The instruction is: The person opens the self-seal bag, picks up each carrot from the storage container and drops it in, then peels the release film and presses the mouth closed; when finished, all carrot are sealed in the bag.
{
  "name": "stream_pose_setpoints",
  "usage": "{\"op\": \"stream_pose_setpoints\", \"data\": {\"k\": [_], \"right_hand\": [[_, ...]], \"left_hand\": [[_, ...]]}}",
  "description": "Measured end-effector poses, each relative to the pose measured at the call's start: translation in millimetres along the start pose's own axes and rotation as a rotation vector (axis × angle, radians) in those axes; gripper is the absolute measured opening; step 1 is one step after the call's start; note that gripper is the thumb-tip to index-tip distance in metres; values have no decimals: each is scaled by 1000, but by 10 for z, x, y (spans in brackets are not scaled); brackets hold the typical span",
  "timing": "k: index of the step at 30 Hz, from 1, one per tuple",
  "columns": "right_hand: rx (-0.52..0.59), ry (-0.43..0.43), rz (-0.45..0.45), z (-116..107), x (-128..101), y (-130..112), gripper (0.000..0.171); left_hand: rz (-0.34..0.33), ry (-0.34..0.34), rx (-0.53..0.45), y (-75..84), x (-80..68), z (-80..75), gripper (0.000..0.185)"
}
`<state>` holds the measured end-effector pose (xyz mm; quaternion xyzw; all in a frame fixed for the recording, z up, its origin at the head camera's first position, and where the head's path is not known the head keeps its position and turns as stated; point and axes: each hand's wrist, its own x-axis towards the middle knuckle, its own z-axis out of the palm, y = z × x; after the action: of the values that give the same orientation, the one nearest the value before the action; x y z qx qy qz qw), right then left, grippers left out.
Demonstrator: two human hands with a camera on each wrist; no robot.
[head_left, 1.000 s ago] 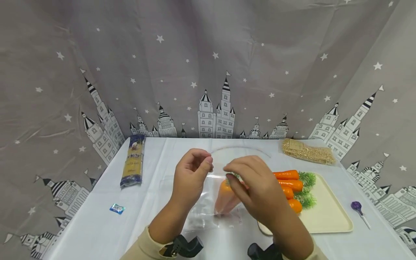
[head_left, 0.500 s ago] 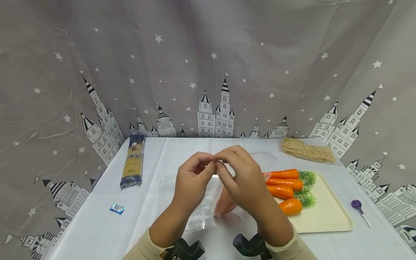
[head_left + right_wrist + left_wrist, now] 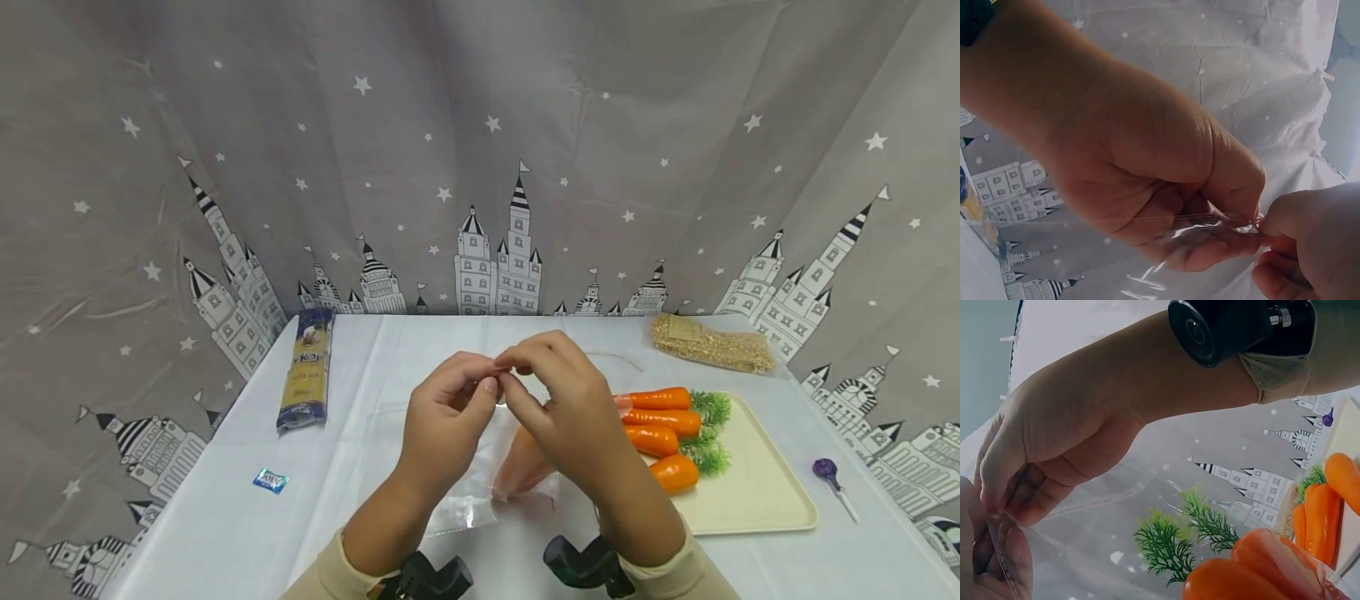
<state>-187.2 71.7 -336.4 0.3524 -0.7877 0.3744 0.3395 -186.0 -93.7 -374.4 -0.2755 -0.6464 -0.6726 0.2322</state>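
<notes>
A clear plastic zip bag [image 3: 467, 498] with a thin reddish line along its mouth lies in front of the person, holding orange carrots [image 3: 521, 468]. My left hand [image 3: 444, 421] pinches the bag's mouth between thumb and fingers. Right beside it, my right hand [image 3: 570, 417] pinches the same edge, the fingertips of both hands meeting. In the right wrist view, shiny creased plastic [image 3: 1210, 228] runs to the fingertips. Two bagged carrots [image 3: 1222, 581] with green tops show in the left wrist view. From the head, the right hand hides part of the bag.
At right, a cream tray [image 3: 765, 500] bears several carrots [image 3: 660, 417]. Behind it lies a bag of grain [image 3: 712, 343]. A purple lollipop [image 3: 827, 471] is at the far right. Leftward are a pasta packet [image 3: 306, 371] and a small blue wrapper [image 3: 270, 481].
The right hand came left to meet the left hand at the bag's mouth, uncovering more of the tray's carrots. In the last half second the hands have barely moved.
</notes>
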Motion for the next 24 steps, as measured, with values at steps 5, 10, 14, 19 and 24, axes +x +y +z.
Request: {"op": "stream_pose_setpoints", "data": {"k": [5, 10, 14, 19, 24], "right_hand": [[-45, 3, -24, 1, -5, -12, 12], [-137, 28, -102, -4, -11, -27, 11], [-224, 54, -179, -22, -17, -32, 11], [-271, 55, -219, -52, -23, -28, 9], [-287, 59, -245, -72, -14, -22, 9]], "left_hand": [[35, 3, 54, 31, -12, 13, 14], [149, 9, 220, 57, -6, 16, 18], [213, 17, 383, 80, 1, 5, 17], [251, 3, 464, 106, 15, -10, 17], [274, -8, 487, 112, 23, -17, 16]]}}
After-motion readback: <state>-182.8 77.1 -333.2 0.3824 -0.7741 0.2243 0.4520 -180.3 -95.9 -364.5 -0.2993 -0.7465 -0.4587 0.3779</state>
